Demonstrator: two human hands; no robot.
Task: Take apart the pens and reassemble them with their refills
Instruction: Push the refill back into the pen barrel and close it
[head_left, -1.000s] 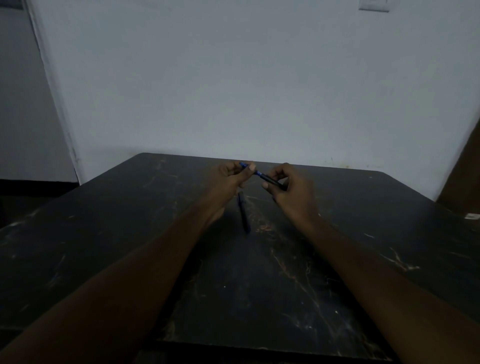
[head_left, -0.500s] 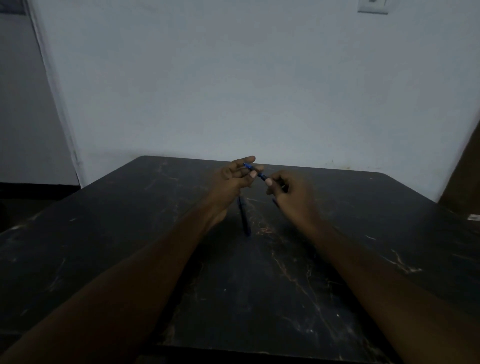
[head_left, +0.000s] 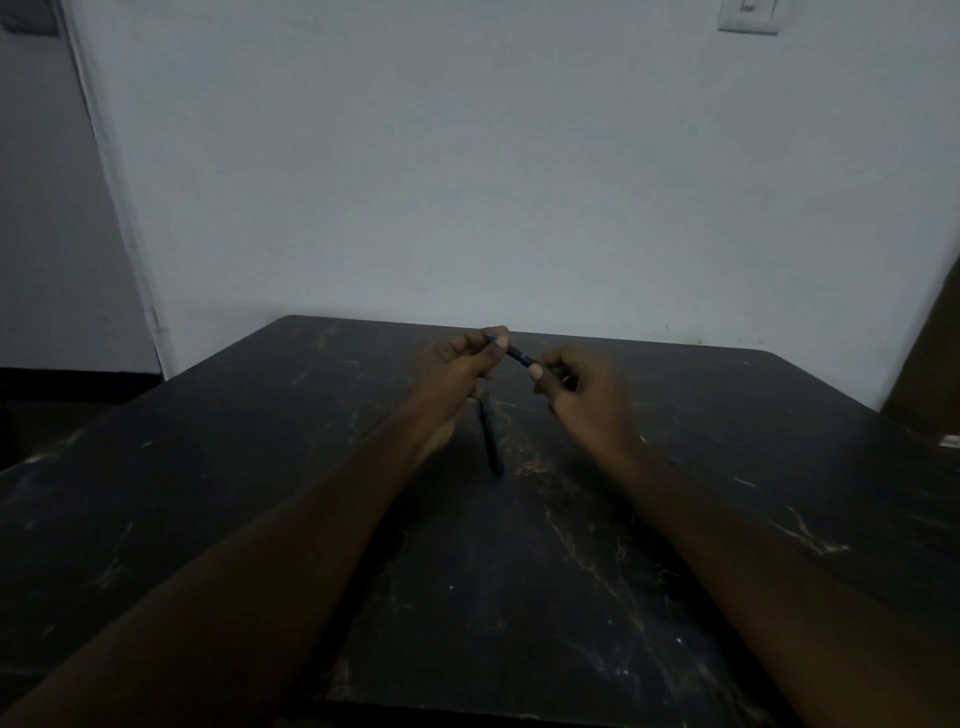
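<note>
A dark, scuffed table (head_left: 197, 467) with pale marble-like veins fills the lower frame. At centre the left hand (head_left: 460, 364) is raised above it, its grip pinched on one end of a slim blue pen (head_left: 517, 355). Just below, a second dark pen (head_left: 489, 439) lies flat on the table. The right hand (head_left: 587, 397) pinches the blue pen's other end, fingers curled

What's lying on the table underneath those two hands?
A dark pen lies on the black table, below the blue pen pinched between left hand and right hand. Its far end seems hidden behind the left hand.
</note>
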